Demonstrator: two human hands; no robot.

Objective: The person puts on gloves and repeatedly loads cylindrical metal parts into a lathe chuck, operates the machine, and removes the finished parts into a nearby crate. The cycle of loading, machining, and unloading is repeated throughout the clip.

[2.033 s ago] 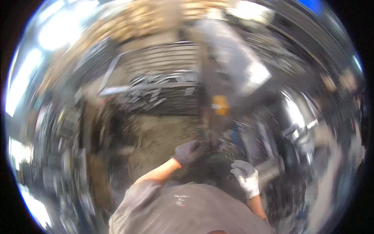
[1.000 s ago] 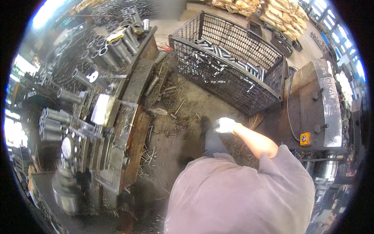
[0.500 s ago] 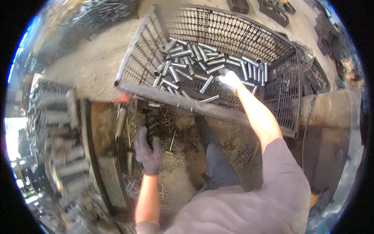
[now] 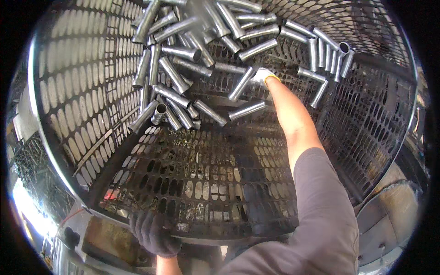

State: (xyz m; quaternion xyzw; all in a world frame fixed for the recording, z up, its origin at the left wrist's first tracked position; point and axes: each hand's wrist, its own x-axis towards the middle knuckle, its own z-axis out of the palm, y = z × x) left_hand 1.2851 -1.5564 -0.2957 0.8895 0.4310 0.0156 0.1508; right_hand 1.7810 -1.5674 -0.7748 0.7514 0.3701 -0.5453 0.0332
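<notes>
My right hand (image 4: 262, 76), in a white glove with a yellow cuff edge, reaches deep into a dark slotted plastic crate (image 4: 197, 165). It is right beside a shiny metal tube (image 4: 240, 85); its fingers are foreshortened and partly hidden, so a grip cannot be made out. Another metal tube (image 4: 247, 110) lies on the crate floor just nearer to me. My left hand (image 4: 155, 233), in a dark glove, is bent over the crate's near rim (image 4: 206, 240), fingers curled on it.
Several metal tubes (image 4: 172, 75) lie heaped at the far left of the crate. A row of tubes (image 4: 327, 55) rests at the far right. High slotted walls (image 4: 82, 87) surround them. Metal scrap (image 4: 32, 160) shows outside on the left.
The view has moved in close over the crate as I lean forward. My left hand has come from open air onto the near rim. My right hand has reached lower among the tubes.
</notes>
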